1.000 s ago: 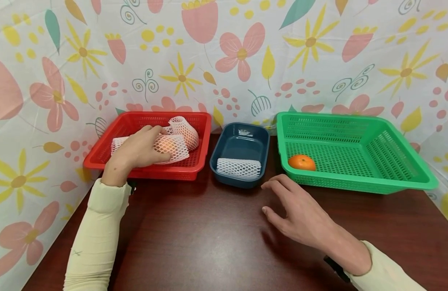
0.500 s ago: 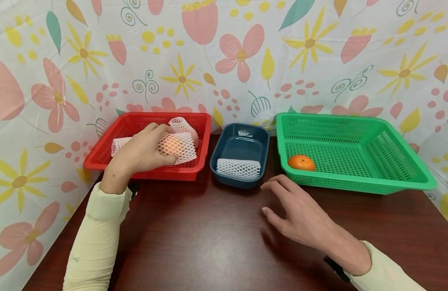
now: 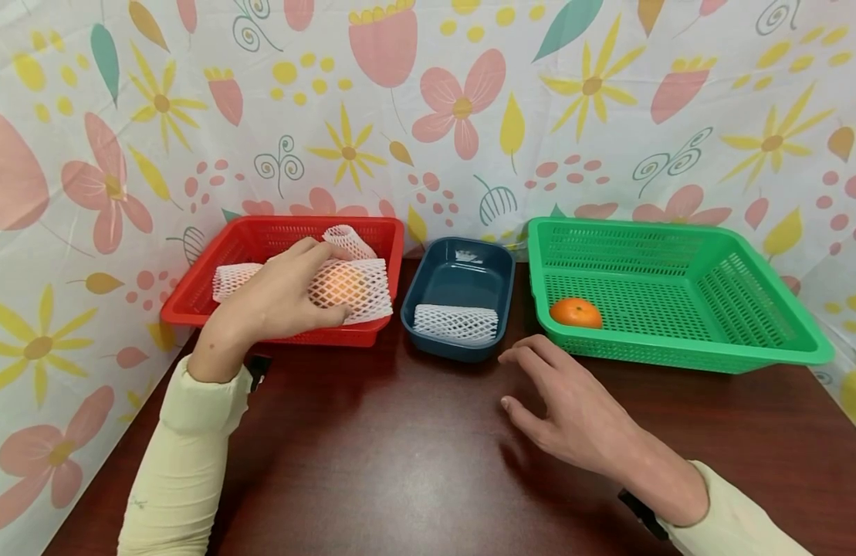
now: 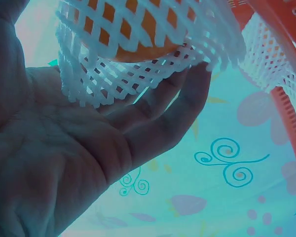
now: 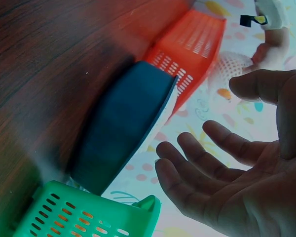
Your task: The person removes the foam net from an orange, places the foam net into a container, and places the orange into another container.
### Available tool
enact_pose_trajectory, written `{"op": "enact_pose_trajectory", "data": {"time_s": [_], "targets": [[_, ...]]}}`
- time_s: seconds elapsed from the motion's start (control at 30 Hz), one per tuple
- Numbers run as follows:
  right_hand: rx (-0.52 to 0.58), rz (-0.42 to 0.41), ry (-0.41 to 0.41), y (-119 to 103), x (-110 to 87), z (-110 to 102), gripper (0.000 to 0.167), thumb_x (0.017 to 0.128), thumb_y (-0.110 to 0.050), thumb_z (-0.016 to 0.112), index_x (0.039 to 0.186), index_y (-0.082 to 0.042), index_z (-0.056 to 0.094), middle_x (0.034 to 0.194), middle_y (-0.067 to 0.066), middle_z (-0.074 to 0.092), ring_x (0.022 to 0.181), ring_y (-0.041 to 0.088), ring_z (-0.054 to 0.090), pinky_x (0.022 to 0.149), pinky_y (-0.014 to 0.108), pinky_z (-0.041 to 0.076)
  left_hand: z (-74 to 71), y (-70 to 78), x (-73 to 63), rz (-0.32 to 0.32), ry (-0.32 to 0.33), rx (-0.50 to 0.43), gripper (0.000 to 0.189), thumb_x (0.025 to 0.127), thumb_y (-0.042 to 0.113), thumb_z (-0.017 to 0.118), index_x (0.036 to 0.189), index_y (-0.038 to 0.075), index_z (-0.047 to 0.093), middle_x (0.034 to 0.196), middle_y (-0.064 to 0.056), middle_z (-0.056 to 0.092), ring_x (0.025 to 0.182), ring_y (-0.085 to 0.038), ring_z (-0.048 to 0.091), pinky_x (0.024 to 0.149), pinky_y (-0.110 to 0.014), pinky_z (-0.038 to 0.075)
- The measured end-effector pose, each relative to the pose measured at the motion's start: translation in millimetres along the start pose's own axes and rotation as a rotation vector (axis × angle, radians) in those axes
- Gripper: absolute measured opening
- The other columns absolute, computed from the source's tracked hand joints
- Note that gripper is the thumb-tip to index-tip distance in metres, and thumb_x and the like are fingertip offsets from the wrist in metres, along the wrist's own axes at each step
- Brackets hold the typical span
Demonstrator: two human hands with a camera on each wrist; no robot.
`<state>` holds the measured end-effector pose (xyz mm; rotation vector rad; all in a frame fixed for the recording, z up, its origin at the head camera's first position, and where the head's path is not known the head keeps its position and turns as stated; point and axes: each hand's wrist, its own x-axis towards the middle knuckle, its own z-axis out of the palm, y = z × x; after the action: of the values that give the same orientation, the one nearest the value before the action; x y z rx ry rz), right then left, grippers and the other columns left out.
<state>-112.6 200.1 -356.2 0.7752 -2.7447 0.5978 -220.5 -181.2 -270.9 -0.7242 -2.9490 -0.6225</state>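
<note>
My left hand (image 3: 278,297) grips an orange (image 3: 340,287) wrapped in a white foam net sleeve (image 3: 375,289), above the front of the red basket (image 3: 330,337). In the left wrist view, the fingers curl round the netted orange (image 4: 148,34). Behind it in the basket lies another foam net (image 3: 347,239), its contents mostly hidden. A further white net (image 3: 235,279) shows left of the hand. My right hand (image 3: 566,409) is held over the table near the green basket's front left corner, fingers loosely bent, holding nothing.
Between the baskets stands a dark blue dish (image 3: 462,270) with a flattened foam net (image 3: 457,322) in its front end. The green basket (image 3: 678,351) on the right contains a bare orange (image 3: 576,313). A flowered curtain (image 3: 428,116) hangs behind the brown table (image 3: 414,463).
My left hand has lifted the netted orange and moved it a little right and towards the camera. The right hand has stayed in place.
</note>
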Motion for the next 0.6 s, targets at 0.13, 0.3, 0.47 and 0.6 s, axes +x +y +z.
{"op": "enact_pose_trajectory", "data": {"time_s": [0.13,0.3,0.47,0.6], "targets": [[-0.001,0.001,0.001,0.0,0.0,-0.7,0.042,0.092,-0.028,0.081,0.128,-0.018,0.063,0.128,-0.005,0.058,0.109,0.009,0.059,0.091,0.038,0.056,0.7,4.3,-1.5,0.032,0.015,0.002,0.074,0.077,0.037,0.09,0.141,0.022,0.057,0.134,0.0,0.059,0.121,-0.019,0.055,0.103,-0.053,0.054],[-0.001,0.001,0.009,0.0,0.0,-1.2,0.042,0.091,-0.028,0.081,0.128,-0.018,0.063,0.128,-0.005,0.058,0.109,0.008,0.058,0.091,0.038,0.056,1.8,11.2,-5.5,0.108,0.025,-0.016,0.072,0.077,0.037,0.091,0.141,0.027,0.059,0.136,0.005,0.059,0.123,-0.016,0.053,0.106,-0.051,0.051],[0.002,0.005,0.009,-0.5,0.1,-1.1,0.042,0.091,-0.028,0.082,0.128,-0.018,0.063,0.128,-0.005,0.058,0.109,0.008,0.058,0.091,0.038,0.057,4.8,19.3,-8.8,0.189,0.037,-0.049,0.07,0.078,0.035,0.091,0.139,0.027,0.06,0.133,0.01,0.058,0.119,-0.009,0.053,0.103,-0.042,0.052],[0.003,0.005,0.016,-1.1,0.3,-1.0,0.042,0.091,-0.027,0.081,0.127,-0.018,0.063,0.127,-0.005,0.058,0.109,0.009,0.059,0.091,0.038,0.057,9.6,25.4,-8.9,0.244,0.019,-0.087,0.067,0.079,0.032,0.09,0.138,0.028,0.06,0.134,0.013,0.057,0.118,-0.006,0.053,0.101,-0.037,0.05]]}}
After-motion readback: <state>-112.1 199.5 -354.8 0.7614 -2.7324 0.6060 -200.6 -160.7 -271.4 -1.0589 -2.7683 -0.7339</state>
